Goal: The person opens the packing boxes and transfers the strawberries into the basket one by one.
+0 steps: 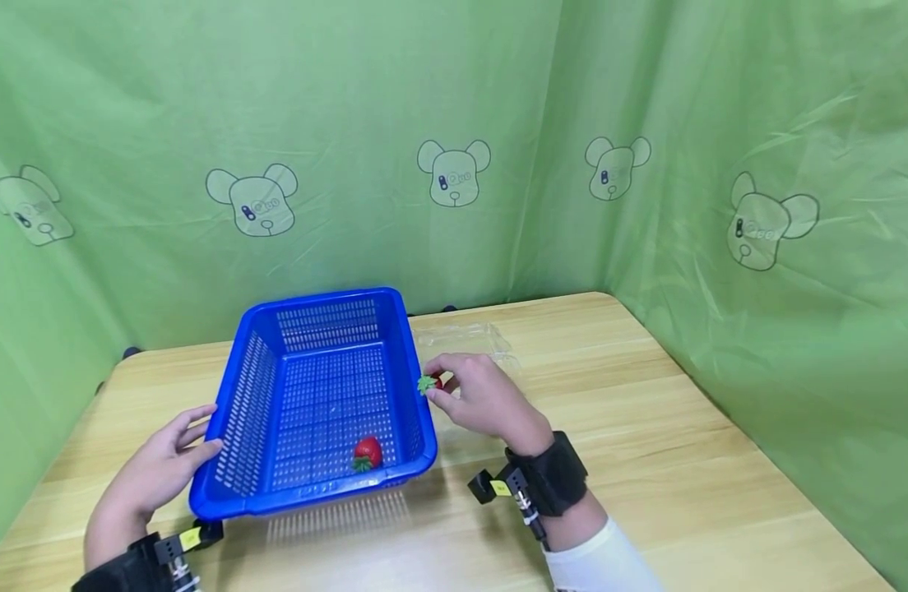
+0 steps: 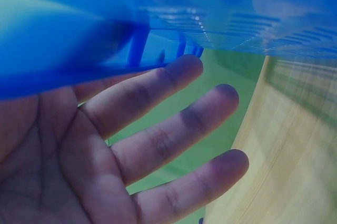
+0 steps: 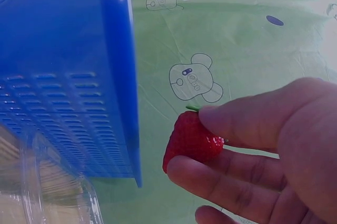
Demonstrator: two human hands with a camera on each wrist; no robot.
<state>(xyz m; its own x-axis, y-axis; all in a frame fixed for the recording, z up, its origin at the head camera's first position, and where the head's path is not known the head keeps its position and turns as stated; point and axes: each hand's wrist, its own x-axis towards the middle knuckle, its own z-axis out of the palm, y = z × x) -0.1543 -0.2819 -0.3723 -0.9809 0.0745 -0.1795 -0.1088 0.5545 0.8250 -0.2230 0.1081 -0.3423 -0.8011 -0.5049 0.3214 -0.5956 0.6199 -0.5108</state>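
A blue plastic basket point(image 1: 335, 395) with slotted walls stands at the left of the wooden table. One red strawberry point(image 1: 368, 450) with green leaves lies in its near right corner. My left hand point(image 1: 169, 460) holds the basket's left rim, thumb over the edge; in the left wrist view several fingers point(image 2: 179, 129) extend below the blue rim, and the thumb is hidden. Just outside the right rim, my right hand point(image 1: 484, 399) pinches another strawberry point(image 3: 192, 138) between thumb and fingers, its leaves pointing toward the basket in the head view.
A clear plastic box point(image 1: 465, 337) lies behind my right hand, close by the basket's right side. Green curtain point(image 1: 454, 99) with printed bear heads surrounds the back and sides of the table point(image 1: 632, 460).
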